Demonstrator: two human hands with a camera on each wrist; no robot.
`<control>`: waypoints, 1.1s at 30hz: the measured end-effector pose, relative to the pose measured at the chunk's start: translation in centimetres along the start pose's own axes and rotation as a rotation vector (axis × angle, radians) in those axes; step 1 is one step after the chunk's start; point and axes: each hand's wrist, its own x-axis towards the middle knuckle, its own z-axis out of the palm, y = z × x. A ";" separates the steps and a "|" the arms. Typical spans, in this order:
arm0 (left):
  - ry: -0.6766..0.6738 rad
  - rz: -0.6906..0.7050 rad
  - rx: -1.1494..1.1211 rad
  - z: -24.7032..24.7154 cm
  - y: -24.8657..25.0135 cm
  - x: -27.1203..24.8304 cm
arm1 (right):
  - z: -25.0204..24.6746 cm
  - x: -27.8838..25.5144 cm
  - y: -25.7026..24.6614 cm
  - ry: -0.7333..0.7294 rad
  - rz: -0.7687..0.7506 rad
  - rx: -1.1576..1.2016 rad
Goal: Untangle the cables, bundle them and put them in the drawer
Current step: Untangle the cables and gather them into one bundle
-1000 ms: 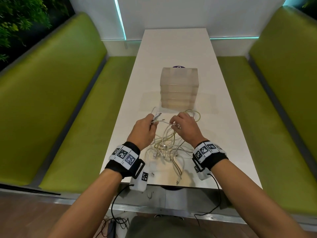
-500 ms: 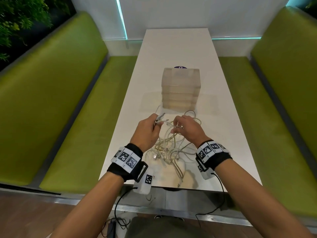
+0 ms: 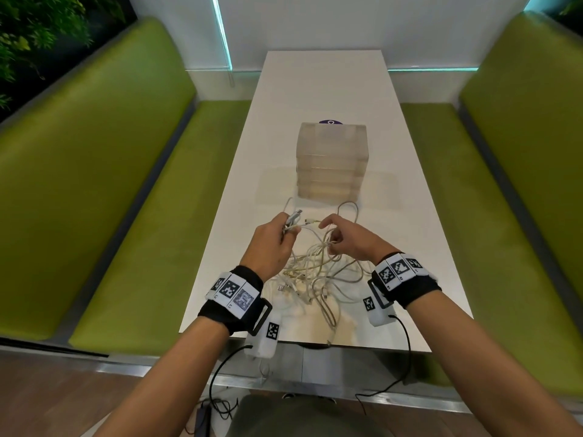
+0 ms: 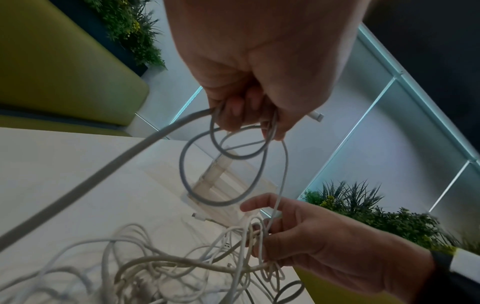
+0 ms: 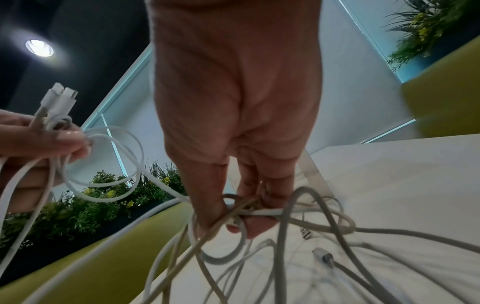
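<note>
A loose tangle of white and cream cables (image 3: 310,279) lies on the near end of the white table (image 3: 325,89), its loops crossing over one another, with several plugs showing among them. Above the heap, the left hand (image 3: 271,244) holds a few cable ends in curled fingers, two white connectors (image 5: 61,96) sticking out past the thumb. The right hand (image 3: 353,239) pinches a knot of strands between thumb and fingertips (image 5: 249,224), lifted just off the pile. Beyond both hands stands a translucent drawer unit (image 3: 332,162), its drawers closed.
</note>
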 end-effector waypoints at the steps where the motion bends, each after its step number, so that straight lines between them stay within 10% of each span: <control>1: -0.008 0.003 0.004 0.0 0.1 0.0 | 0.0 0.0 0.0 0.001 0.004 -0.001; 33: 0.041 -0.047 -0.022 -0.6 -0.3 -0.1 | -0.1 -0.6 1.2 0.274 -0.085 0.072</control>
